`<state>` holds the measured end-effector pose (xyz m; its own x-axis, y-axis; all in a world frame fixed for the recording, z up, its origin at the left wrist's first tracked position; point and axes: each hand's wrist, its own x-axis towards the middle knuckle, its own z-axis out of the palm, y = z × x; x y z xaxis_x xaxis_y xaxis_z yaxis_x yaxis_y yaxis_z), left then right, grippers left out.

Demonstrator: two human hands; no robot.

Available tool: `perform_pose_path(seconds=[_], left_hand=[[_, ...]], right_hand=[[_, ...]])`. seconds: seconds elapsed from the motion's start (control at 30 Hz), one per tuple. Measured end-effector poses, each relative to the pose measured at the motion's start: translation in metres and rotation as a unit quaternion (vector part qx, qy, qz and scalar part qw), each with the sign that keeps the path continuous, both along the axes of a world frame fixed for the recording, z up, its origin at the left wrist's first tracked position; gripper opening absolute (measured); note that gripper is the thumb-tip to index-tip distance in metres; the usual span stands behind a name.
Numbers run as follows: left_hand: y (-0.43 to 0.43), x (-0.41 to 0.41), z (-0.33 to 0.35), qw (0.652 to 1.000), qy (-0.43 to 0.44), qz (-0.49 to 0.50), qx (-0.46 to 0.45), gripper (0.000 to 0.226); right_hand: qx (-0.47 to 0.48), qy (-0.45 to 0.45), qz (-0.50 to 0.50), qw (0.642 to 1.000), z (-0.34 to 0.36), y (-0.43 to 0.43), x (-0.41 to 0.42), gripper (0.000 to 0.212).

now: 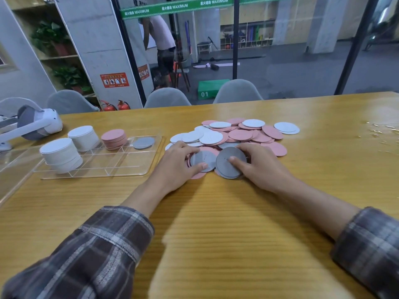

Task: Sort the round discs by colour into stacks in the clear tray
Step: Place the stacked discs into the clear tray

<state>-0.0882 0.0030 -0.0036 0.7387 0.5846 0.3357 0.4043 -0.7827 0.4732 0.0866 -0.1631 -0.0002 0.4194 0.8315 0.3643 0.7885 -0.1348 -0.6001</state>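
Note:
A loose pile of pink and white discs lies on the wooden table. At its near edge my left hand grips a grey disc, thumb on its front rim. My right hand holds a small stack of dark grey discs, thumb pressed on top. The clear tray sits to the left. It holds two tall white stacks, a pink stack and a low grey stack.
A white headset lies at the far left of the table. Small scraps are scattered at the far right. Grey chairs stand behind the table in front of a glass wall, beyond which a person stands.

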Motion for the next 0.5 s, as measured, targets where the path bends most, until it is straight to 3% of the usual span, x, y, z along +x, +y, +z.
perform_pose_path(seconds=[0.2,0.33,0.5], left_hand=[[-0.001,-0.004,0.004,0.999,-0.027,0.006,-0.035,0.046],[-0.003,-0.008,0.010,0.993,-0.093,0.015,-0.066,0.025],[-0.005,-0.011,0.013,0.954,-0.151,-0.024,-0.258,0.010]], right_hand=[[0.023,0.066,-0.018,0.997,-0.001,-0.002,0.004,0.010],[0.030,0.117,-0.023,0.992,0.000,-0.004,0.001,0.010],[0.018,0.119,-0.033,0.992,0.001,-0.004,0.000,0.009]])
